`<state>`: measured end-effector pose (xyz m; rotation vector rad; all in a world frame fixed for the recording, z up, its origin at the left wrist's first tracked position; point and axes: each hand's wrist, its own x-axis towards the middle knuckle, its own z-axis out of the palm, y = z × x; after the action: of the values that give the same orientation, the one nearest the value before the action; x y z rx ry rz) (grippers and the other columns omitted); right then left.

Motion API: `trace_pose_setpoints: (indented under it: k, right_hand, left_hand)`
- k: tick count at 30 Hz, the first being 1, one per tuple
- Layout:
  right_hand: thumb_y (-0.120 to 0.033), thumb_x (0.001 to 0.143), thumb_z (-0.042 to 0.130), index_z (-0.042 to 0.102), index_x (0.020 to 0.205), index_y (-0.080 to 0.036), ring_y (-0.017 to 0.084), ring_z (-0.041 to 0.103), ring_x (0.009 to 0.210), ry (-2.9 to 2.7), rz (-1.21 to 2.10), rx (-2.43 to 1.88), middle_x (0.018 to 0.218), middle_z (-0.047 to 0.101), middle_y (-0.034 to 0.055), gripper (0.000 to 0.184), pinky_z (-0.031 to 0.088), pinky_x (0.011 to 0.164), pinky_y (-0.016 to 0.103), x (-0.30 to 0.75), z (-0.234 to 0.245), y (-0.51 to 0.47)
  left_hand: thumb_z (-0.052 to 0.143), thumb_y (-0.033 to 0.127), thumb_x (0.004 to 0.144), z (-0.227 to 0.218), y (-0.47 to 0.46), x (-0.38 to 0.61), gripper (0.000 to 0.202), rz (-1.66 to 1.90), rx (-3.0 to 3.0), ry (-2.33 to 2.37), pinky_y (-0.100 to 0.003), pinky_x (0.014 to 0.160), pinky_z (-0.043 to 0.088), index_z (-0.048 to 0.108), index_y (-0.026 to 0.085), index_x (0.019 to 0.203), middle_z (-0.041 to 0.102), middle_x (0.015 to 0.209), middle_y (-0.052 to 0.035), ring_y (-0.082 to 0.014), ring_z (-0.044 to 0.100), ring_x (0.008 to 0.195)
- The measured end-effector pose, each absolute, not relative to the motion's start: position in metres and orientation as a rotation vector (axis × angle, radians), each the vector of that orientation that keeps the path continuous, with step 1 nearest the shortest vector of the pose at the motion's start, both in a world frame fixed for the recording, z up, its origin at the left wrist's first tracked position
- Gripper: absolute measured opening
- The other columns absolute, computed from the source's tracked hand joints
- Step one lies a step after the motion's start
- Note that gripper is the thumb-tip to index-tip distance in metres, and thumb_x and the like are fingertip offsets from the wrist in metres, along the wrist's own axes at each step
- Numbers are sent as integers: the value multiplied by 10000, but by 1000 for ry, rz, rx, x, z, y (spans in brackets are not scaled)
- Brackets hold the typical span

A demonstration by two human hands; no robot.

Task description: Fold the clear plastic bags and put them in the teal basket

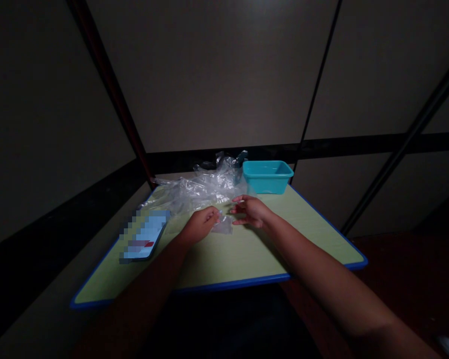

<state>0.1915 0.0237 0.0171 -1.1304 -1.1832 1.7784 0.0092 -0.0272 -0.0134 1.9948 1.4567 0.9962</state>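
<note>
My left hand (202,224) is closed, its thumb and fingers pinching a small clear plastic bag (223,227) over the middle of the table. The bag hangs to the right of the fingertips, near the tabletop. To its right, my right hand (251,211) has its fingers spread and curved toward the bag, with nothing seen between them. A loose heap of crinkled clear plastic bags (205,187) lies just beyond both hands.
The pale green table (247,264) has a blue edge. At its back right stands a turquoise plastic basket (267,184). A phone (145,237) with a lit, blurred-out screen lies at the left. Dark panelled walls (224,75) rise behind the table.
</note>
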Motion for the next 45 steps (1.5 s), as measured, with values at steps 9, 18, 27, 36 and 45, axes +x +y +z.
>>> trace_pose_setpoints:
  k: [9,18,27,36,45]
  right_hand:
    - [-72,744,425,514,880,-196,149,564,735,-1223,1776,-1048,714,520,3,205,528,608,355,191,16,23]
    - [-62,708,422,496,891,-207,139,559,732,-1073,1845,-1053,773,511,-4,244,521,677,442,196,22,25]
    - [-101,702,453,496,879,-199,148,575,737,-1116,1858,-964,764,540,5,207,515,615,327,189,15,23]
    - [-183,769,514,572,814,-164,113,562,687,-1550,1722,-811,797,615,19,76,395,550,200,182,-1,24]
    - [-200,801,524,600,672,-128,98,524,560,-1617,1639,-835,618,601,8,165,412,595,223,176,-10,28]
  left_hand:
    - [428,375,828,-18,-25,9,256,1000,2001,1433,-224,559,400,576,169,795,629,706,-3,-134,550,620]
    - [457,348,804,-14,-28,11,240,983,1965,1456,-232,586,410,602,158,830,626,715,-11,-149,561,663]
    - [437,344,819,-17,-23,10,266,917,2129,1448,-246,640,420,635,166,823,639,775,-25,-160,558,718]
    - [407,344,837,-14,-24,12,320,882,2230,1481,-240,584,375,628,161,694,574,665,-12,-145,508,636]
    - [632,371,718,-15,-26,11,337,839,2196,1429,-258,696,428,650,152,974,597,850,-39,-166,547,758]
